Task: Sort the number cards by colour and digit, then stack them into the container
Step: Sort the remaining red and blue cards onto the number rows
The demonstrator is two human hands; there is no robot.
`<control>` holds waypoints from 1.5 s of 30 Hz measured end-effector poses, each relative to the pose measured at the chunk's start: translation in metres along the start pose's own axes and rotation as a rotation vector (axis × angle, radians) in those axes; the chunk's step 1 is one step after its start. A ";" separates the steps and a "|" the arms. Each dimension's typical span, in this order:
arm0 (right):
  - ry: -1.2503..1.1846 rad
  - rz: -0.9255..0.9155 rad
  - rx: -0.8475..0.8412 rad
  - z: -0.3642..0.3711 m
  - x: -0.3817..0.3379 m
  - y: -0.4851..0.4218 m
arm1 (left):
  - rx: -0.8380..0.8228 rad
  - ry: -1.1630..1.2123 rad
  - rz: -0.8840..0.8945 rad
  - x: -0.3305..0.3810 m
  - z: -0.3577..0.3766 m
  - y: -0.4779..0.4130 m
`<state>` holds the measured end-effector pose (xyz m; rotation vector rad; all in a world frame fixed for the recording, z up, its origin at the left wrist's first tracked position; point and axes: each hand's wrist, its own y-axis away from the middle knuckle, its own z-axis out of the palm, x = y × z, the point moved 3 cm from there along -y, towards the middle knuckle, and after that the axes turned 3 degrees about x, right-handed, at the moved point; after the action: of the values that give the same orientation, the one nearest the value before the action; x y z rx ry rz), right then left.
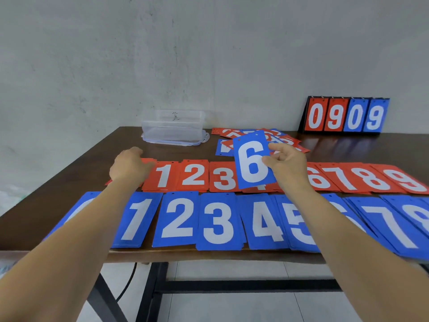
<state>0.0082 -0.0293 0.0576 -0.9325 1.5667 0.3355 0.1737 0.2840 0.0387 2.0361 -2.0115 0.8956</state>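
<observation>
Tabletop of dark wood carries all items and stands against a grey wall.

Blue row: stacks of blue number cards lie flat along the near edge, digits rising from left to right. Digits 1, 2, 3, 4, 5 and 7 read clearly. The leftmost stack is partly hidden by the left forearm, one stack is hidden under the right forearm, and the last stack is cut by the frame edge.

Red row: stacks of red number cards lie flat just behind the blue row. Digits 1, 2, 3, 6, 7, 8 and 9 are readable; the stacks between 3 and 6 are mostly covered.

Scoreboard: a flip stand at the far right, upright, showing red 0 and 9, then blue 0 and 9.

Unsorted pile: mixed red and blue cards overlapping behind the red row, right of centre.

Container: clear plastic, at the far edge near the wall, resting on its lid, left of the unsorted pile.

Right hand: raised above the red row, fingers and thumb pinching the right edge of the blue 6 card, which is held upright and slightly tilted.

Left hand: resting on the leftmost red stack; whether its fingers grasp a card cannot be told.
</observation>
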 end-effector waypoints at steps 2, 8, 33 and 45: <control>-0.008 0.001 0.012 -0.017 0.003 0.005 | 0.002 0.028 0.016 0.014 -0.001 0.011; -0.041 0.057 0.035 -0.085 0.022 0.011 | -0.026 0.108 0.108 0.060 0.009 0.055; 0.841 -0.084 -0.159 -0.191 0.089 0.041 | -0.161 0.150 0.293 0.224 0.083 0.213; 0.718 -0.202 -0.112 -0.179 0.077 -0.015 | -0.136 0.102 0.307 0.256 0.096 0.189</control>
<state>-0.1022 -0.1883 0.0331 -1.3825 2.0860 -0.0753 0.0058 -0.0020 0.0313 1.6059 -2.2959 0.8655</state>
